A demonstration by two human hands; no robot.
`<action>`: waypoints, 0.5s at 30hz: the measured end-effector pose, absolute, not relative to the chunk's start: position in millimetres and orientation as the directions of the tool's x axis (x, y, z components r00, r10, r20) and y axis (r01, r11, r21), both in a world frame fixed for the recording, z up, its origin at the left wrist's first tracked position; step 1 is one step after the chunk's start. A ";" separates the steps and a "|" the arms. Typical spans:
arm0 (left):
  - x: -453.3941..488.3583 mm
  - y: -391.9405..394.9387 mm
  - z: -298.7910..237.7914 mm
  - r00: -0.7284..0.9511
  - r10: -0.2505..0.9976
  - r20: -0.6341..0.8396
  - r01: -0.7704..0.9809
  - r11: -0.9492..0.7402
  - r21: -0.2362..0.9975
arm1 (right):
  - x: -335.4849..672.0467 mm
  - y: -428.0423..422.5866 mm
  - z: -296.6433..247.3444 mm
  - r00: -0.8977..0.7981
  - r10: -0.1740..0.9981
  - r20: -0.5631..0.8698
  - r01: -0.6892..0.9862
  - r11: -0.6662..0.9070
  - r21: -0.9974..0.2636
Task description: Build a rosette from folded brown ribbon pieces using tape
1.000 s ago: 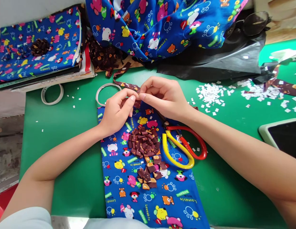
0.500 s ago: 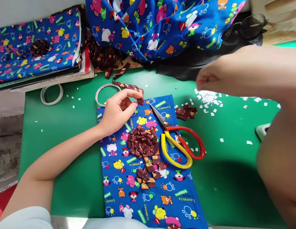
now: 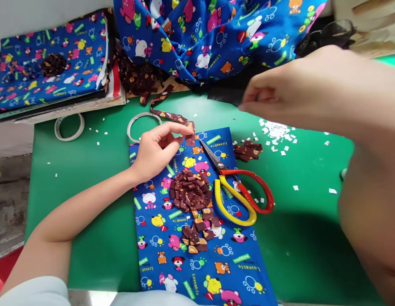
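My left hand [image 3: 156, 148] rests on the top edge of a blue cartoon-print cloth [image 3: 200, 263] and pinches a small brown fabric piece [image 3: 190, 137] between thumb and forefinger. That piece is the end of a brown ribbon strip [image 3: 165, 113] trailing away from me. My right hand [image 3: 274, 95] is raised above the table at the right, blurred, with its fingertips pinched together; what they hold is too small to make out. A heap of brown fabric pieces [image 3: 191, 191] lies on the cloth. Scissors [image 3: 240, 193] with red and yellow handles lie beside the heap.
The green table [image 3: 89, 191] carries two tape rings [image 3: 69, 127] [image 3: 143, 124], a small brown pile [image 3: 248, 149] and scattered white paper scraps [image 3: 277, 129]. Folded blue fabric [image 3: 47, 63] is stacked at back left, bunched blue fabric [image 3: 210, 34] at the back.
My right hand left the brown piece, swung up and to the right, and has now drifted back left a little. My left hand keeps its pinch on the piece.
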State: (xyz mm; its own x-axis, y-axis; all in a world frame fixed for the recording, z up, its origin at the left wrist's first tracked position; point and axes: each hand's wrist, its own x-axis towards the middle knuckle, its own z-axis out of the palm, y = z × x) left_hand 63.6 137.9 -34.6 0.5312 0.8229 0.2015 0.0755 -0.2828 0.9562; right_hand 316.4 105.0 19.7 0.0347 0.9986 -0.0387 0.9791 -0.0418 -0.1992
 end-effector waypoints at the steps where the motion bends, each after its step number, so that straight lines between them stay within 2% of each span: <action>1: 63.7 137.6 -34.3 0.528 0.824 0.205 0.071 -0.284 0.956 | 304.5 105.6 24.0 0.001 0.998 -0.062 0.976 -0.015 -0.219; 3: 63.8 137.2 -34.4 0.514 0.832 0.209 0.065 -0.280 0.958 | 283.5 106.6 28.7 -0.044 0.994 -0.104 0.940 0.006 -0.340; 6: 63.9 137.0 -35.5 0.495 0.846 0.197 0.060 -0.260 0.964 | 262.4 107.9 25.5 -0.012 0.992 -0.127 0.838 -0.059 -0.543; 8: 64.0 137.2 -36.2 0.499 0.845 0.192 0.042 -0.245 0.968 | 253.8 109.1 16.9 0.018 0.997 -0.079 0.685 -0.070 -0.725; 11: 64.4 137.8 -36.1 0.511 0.838 0.191 0.028 -0.238 0.971 | 244.8 112.2 -2.2 0.028 0.996 -0.084 0.347 -0.089 -0.934; 13: 64.5 138.1 -35.8 0.514 0.839 0.180 0.045 -0.236 0.971 | 240.9 114.8 -15.3 -0.056 0.997 -0.052 0.130 -0.044 -0.991; 15: 64.2 138.3 -35.8 0.517 0.840 0.168 0.063 -0.233 0.970 | 238.6 116.5 -25.4 -0.101 0.995 0.003 0.019 0.005 -1.000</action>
